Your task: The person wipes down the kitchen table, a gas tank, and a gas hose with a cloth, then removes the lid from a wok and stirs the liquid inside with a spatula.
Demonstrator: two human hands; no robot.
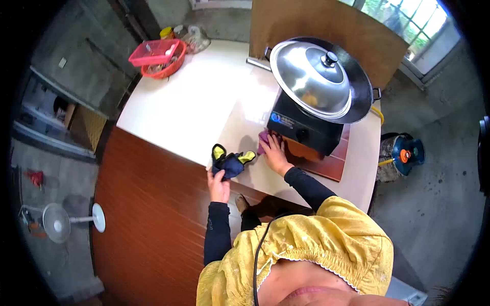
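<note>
My left hand [219, 188] grips the near edge of a dark navy cloth item with yellow-green lining [230, 164] at the table's front edge; its exact kind is unclear. Its two lined ends stick up and out. My right hand [277, 155] presses down on a crumpled purple cloth [263, 141], fingers over it, on the tabletop just left of the black gas stove [306, 129]. On that stove sits a large wok [363, 86] with a shiny domed lid [309, 76] tilted over its left part.
A wooden board [326, 23] stands behind the wok. Red and pink baskets [163, 69] sit at the white table's [178, 112] far left corner, near a plastic bag [196, 40]. A blue gas cylinder [416, 152] stands right of the table. A white fan [56, 223] is at left.
</note>
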